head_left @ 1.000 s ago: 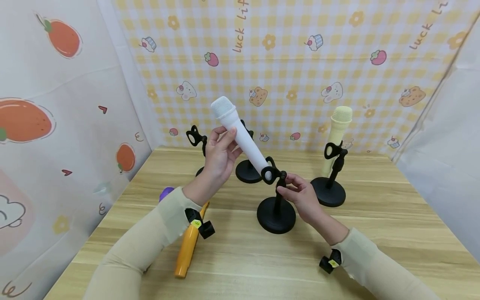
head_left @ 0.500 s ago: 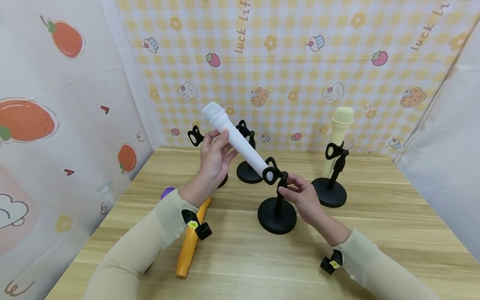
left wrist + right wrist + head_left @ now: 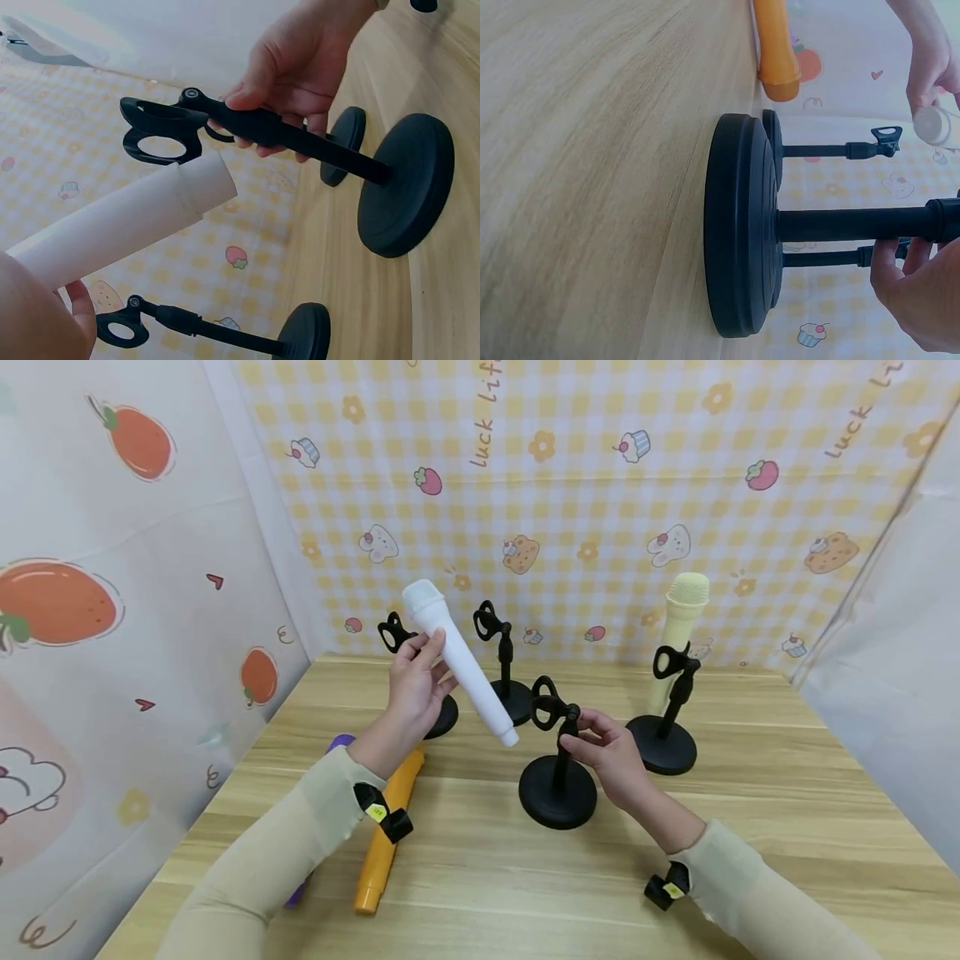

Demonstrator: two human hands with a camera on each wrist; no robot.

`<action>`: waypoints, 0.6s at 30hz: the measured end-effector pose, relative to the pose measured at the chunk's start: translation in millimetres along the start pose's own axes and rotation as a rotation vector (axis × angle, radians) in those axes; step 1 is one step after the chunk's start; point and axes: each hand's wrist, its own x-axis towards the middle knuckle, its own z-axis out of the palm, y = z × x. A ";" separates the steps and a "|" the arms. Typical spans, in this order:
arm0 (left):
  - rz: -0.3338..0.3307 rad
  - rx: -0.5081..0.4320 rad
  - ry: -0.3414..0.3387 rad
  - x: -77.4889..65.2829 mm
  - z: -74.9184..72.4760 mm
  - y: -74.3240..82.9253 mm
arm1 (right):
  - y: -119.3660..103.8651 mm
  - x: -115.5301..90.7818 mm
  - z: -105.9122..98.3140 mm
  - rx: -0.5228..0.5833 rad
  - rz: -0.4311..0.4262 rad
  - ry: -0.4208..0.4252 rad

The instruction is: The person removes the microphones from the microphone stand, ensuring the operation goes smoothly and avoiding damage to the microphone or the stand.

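At the near left of the wooden table, an orange microphone lies beside a purple item, which is mostly hidden by the left sleeve. Each wrist carries a black device with a yellow label; the print is too small to read.

At center, the right hand pinches the upper pole of the near black stand, whose round base rests on the table. The left hand grips the white microphone in the air, tilted, head toward far left. Its lower end is near the stand's clip, apart from it.

Farther back are a left stand, a middle stand and a right stand. A yellow microphone is upright behind the right stand's clip; seating cannot be determined.

The far checked backdrop reads "luck" twice; each following word is cut off.
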 end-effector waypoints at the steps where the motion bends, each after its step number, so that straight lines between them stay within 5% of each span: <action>1: -0.003 0.017 0.001 -0.5 -1.1 -1.1 | 0.1 -0.1 -0.1 0.001 0.004 0.000; 18: -0.071 0.238 -0.002 -14.2 -5.9 -11.8 | -1.9 0.6 -0.8 0.010 0.004 -0.010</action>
